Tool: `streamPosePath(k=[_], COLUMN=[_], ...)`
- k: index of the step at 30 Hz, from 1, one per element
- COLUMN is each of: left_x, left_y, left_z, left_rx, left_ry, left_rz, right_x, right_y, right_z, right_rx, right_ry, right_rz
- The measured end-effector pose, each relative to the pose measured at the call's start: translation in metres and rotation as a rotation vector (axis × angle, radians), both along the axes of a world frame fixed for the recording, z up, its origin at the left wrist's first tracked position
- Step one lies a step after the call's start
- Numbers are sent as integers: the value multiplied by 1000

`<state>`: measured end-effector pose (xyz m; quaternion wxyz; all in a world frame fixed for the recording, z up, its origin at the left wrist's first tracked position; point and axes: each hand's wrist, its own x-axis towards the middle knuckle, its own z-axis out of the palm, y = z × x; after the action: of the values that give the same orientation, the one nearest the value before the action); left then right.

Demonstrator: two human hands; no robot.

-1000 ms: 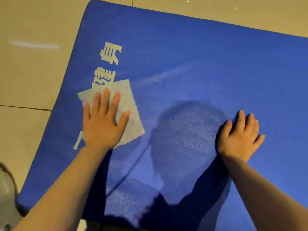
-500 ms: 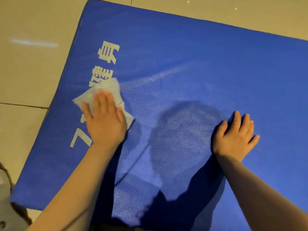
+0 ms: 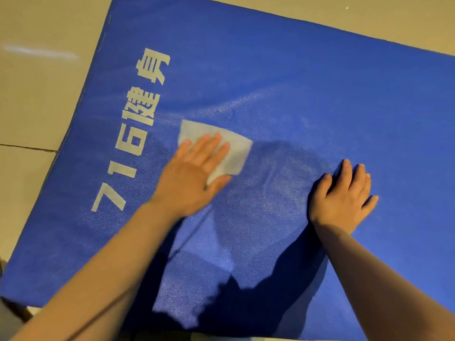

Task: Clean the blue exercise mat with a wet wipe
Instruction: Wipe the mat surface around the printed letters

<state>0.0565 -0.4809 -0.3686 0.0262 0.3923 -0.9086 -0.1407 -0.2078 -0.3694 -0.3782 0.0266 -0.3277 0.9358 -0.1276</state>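
Note:
A thick blue exercise mat (image 3: 283,82) with white printed characters along its left side fills most of the view. My left hand (image 3: 194,173) presses flat, fingers straight, on a white wet wipe (image 3: 236,151) spread on the mat just right of the lettering. Part of the wipe is hidden under the palm and fingers. My right hand (image 3: 344,195) rests flat on the mat to the right, fingers straight, holding nothing. A shadow of my head and arms falls on the mat between the hands.
Beige floor tiles (image 3: 37,94) surround the mat on the left and along the top. The mat's left edge and near left corner are in view. A dark object shows at the bottom left corner of the frame.
My left hand has slid the wipe to the right, off the printed characters and toward the mat's middle. The wipe lies flatter now. My right hand has stayed in place.

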Motion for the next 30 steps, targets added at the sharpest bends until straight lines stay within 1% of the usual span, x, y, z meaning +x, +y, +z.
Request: streamPosePath(k=[2, 4, 6, 7, 8, 10, 12, 14, 15, 17, 19, 20, 21, 23, 25, 27, 29, 30], left_x=[27, 49, 51, 45, 35, 14, 0, -16, -28, -63, -96, -108, -115, -122, -113, -98, -78, -70], left_y=[-24, -44, -56, -58, -56, -46, -42, -44, -42, -21, 24, 50, 74, 105, 111, 101, 78, 60], left_z=[4, 9, 15, 16, 15, 8, 5, 6, 6, 7, 4, 0, -1, 2, 0, -5, -11, -8], left_rx=[-45, -44, -30, -43, -58, -57, -15, 34, 51, 59, 55, 38, 67, 96, 109, 85, 79, 59], left_ry=[-129, -245, -347, -373, -369, -269, -158, -127, -130, -55, 21, 16, -14, -38, -22, 35, 36, 23], left_rz=[108, 244, 374, 406, 408, 400, 467, 503, 446, 172, -76, -132, -174, -204, -189, -173, -175, -142], right_x=[1, 1, 1, 1, 1, 0, 0, 0, 0, 0, 0, 0, 1, 1, 0, 0, 0, 0], right_y=[-1, 0, 0, 0, -1, -1, 0, 0, -1, -1, -1, 0, 0, 1, -1, -2, -1, -1], right_z=[0, 0, 0, 1, 0, 0, 0, 0, 0, 0, 0, 0, -1, -2, -3, -1, -2, -2], right_rx=[-2, -5, -5, -2, 1, 6, 6, 8, 11, 19, 18, 12, 4, -5, -11, -18, -17, -14], right_ry=[-4, 3, 15, 17, 16, 16, 25, 26, 24, 22, 29, 37, 47, 57, 58, 55, 46, 44], right_rz=[-2, -2, 2, 4, 5, 4, 6, 7, 7, 6, 8, 8, 9, 6, 2, 1, 1, 3])
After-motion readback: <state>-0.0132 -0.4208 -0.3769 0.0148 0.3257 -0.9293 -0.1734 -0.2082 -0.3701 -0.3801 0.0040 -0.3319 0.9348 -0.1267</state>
